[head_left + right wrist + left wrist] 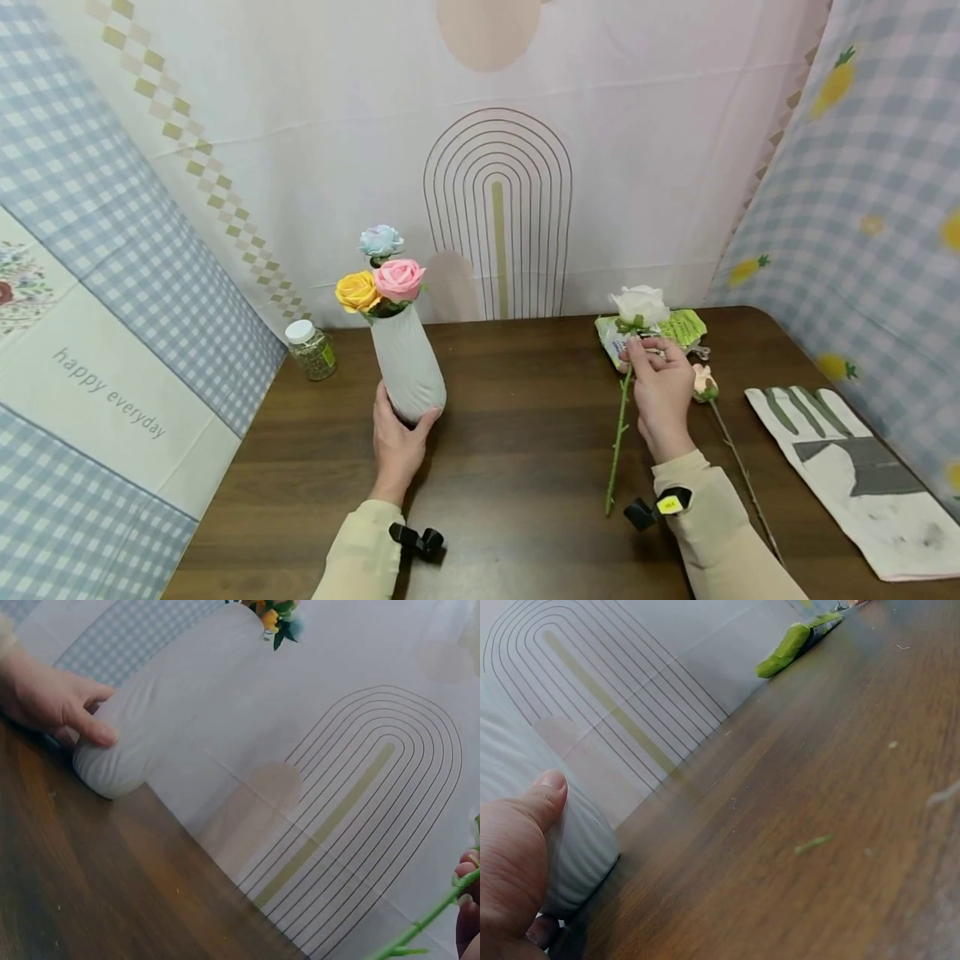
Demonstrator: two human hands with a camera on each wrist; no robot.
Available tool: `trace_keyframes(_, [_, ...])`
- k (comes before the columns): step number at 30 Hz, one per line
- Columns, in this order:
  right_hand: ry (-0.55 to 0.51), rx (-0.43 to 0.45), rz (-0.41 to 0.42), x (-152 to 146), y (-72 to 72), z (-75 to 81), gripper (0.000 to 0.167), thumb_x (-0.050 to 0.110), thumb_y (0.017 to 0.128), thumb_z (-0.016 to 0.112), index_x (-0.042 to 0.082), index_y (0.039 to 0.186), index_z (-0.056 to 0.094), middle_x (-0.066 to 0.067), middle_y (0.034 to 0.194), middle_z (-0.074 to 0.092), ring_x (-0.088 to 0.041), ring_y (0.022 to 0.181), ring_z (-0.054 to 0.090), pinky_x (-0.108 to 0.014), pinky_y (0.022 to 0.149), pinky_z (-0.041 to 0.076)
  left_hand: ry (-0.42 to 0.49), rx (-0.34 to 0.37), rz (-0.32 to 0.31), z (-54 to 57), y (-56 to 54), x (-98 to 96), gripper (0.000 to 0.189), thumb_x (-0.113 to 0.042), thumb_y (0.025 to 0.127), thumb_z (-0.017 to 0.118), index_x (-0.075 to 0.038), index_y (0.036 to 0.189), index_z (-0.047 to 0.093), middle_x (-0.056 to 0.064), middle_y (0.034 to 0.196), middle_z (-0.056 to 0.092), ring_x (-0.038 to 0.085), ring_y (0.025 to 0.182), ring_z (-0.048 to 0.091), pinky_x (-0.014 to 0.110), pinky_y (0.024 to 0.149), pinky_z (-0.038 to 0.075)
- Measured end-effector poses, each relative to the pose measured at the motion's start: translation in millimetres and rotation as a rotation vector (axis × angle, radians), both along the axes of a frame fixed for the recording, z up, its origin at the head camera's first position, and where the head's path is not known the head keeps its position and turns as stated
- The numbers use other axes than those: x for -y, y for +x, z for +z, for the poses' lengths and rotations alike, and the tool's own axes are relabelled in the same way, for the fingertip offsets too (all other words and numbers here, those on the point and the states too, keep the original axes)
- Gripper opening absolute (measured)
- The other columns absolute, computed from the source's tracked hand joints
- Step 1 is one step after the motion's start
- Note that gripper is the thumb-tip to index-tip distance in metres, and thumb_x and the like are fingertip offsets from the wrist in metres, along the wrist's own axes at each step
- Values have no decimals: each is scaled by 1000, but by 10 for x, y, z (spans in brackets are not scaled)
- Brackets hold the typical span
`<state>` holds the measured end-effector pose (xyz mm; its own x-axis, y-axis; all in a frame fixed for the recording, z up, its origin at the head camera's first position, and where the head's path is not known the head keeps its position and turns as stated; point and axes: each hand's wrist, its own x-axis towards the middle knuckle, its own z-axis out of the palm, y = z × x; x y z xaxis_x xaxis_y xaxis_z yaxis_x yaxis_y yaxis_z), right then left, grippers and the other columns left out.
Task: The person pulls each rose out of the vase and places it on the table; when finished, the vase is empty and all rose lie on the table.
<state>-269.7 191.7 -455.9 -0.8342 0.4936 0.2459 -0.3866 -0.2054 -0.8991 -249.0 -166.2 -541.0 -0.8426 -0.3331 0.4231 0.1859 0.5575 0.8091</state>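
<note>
My left hand (399,447) grips a white ribbed vase (408,362) near its base, thumb on the right side. In the vase stand a yellow rose (356,292), a pink rose (400,280) and a pale blue rose (382,241). The left wrist view shows the thumb (544,799) pressed against the vase wall. To the right, my right hand (664,398) pinches a white rose (641,306) by its green stem (619,433) just below the bloom. The stem hangs down over the table; only part of it shows in the right wrist view.
A green packet (684,327) lies behind the right hand. Beside that hand is a peach rose (703,382) with a long stem. A white-and-grey work glove (855,475) lies at the right. Left of the vase stands a white-capped jar (312,352). Fabric hangs behind the wooden table (510,467).
</note>
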Motion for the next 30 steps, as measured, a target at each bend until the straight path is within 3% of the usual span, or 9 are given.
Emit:
trace_keyframes(5, [175, 21, 41, -29, 20, -24, 24, 10, 88, 70, -5, 107, 65, -8, 82, 72, -15, 63, 65, -22, 56, 51, 3, 4, -1, 30, 5, 8, 98, -42, 74, 82, -14, 150, 26, 17, 144, 39, 34, 131, 38, 51, 103, 31])
trace_keyframes(11, [467, 58, 105, -198, 93, -149, 34, 6, 87, 70, -3, 119, 64, -17, 104, 69, -6, 83, 65, -16, 70, 50, 2, 0, 3, 10, -2, -12, 98, -41, 74, 83, -13, 150, 27, 17, 141, 41, 34, 129, 40, 51, 102, 33])
trace_keyframes(15, [638, 86, 105, -373, 170, -236, 31, 11, 88, 71, -2, 115, 67, -19, 103, 70, 0, 83, 64, -15, 68, 49, 10, 5, -4, -17, -14, -30, 98, -41, 74, 83, -15, 150, 27, 16, 142, 41, 33, 129, 40, 49, 102, 33])
trace_keyframes(22, [995, 160, 79, -770, 214, -266, 18, 20, 86, 74, 8, 100, 75, -6, 91, 73, 1, 71, 61, -17, 58, 47, 21, 16, 0, -39, -12, -22, 96, -42, 75, 81, -16, 150, 27, 15, 142, 41, 33, 130, 40, 49, 103, 32])
trace_keyframes(25, [1064, 186, 92, -951, 227, -300, 16, 22, 86, 74, 10, 97, 76, -5, 92, 72, 0, 71, 60, -19, 57, 47, 17, 20, 2, -44, -4, -16, 97, -42, 75, 82, -16, 150, 26, 15, 143, 40, 33, 130, 39, 50, 103, 32])
trace_keyframes(30, [1059, 228, 168, -1114, 227, -366, 22, 21, 87, 73, 3, 99, 75, -12, 94, 71, -2, 72, 61, -21, 57, 49, 19, 14, 3, -15, -2, -1, 97, -39, 75, 82, -14, 150, 27, 16, 144, 39, 34, 131, 38, 50, 103, 32])
